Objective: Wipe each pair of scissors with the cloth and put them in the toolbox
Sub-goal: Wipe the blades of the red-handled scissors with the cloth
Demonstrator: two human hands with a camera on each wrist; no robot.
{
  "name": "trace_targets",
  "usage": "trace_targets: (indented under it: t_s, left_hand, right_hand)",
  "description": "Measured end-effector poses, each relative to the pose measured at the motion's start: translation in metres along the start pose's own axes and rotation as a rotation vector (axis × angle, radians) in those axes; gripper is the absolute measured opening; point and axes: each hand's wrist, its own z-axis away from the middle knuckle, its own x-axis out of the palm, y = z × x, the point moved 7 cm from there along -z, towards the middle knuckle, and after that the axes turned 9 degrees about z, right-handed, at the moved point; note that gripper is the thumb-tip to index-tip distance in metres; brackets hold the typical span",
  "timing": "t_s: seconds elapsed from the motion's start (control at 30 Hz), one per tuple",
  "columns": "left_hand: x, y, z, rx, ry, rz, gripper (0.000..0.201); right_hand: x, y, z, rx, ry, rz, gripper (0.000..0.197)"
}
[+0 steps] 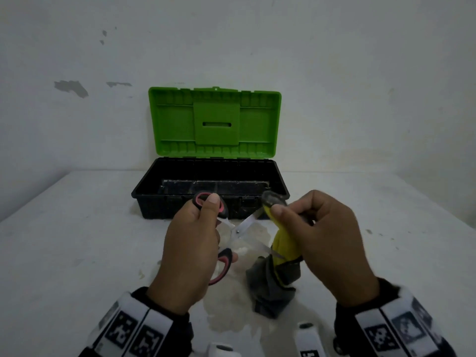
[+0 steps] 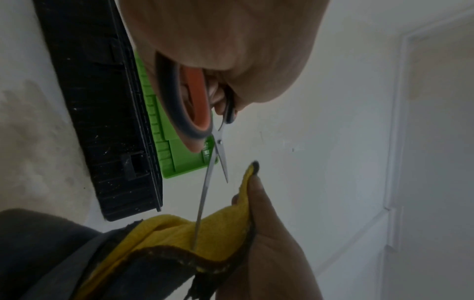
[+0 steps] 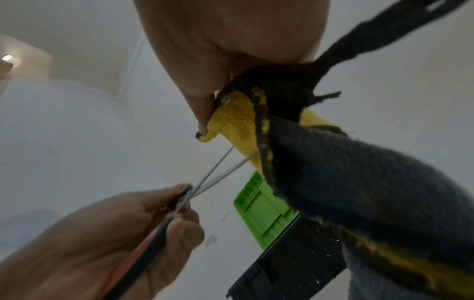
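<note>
White table (image 1: 77, 240), bare wall — scissors (image 1: 238, 229) spread wide, in front of the open toolbox (image 1: 164, 204).
Black-and-pink handles, steel blades crossed. Left hand (image 1: 189, 253) curls round both handle loops, thumb through the far one; right hand (image 1: 327, 243) pinches the yellow-and-grey cloth (image 1: 279, 256) over one blade — the rest hangs down.

Stained white table (image 1: 77, 240) bearing an open black toolbox (image 1: 154, 202), lid (image 1: 215, 122) green, perhaps upright.
</note>
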Motion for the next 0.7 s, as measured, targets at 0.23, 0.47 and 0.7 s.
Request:
trace_targets:
  t_s: [0.23,0.47,0.7]
  left_hand:
    - [0.009,0.011,0.007,0.18,0.011,-0.169,0.039]
    - [0.008,0.009,0.009,0.187,0.05,-0.069,0.033]
    - [0.001,-0.003,0.006,0.135,0.131,0.017,0.034]
  right_hand:
    - [0.033,-0.021,0.017,-0.167,-0.101,0.087,0.026]
    - [0.042,-0.01,0.012,-0.056,-0.146,0.087,0.024]
    - [0.045,-0.007,0.024,-0.085,-0.092,0.109,0.025]
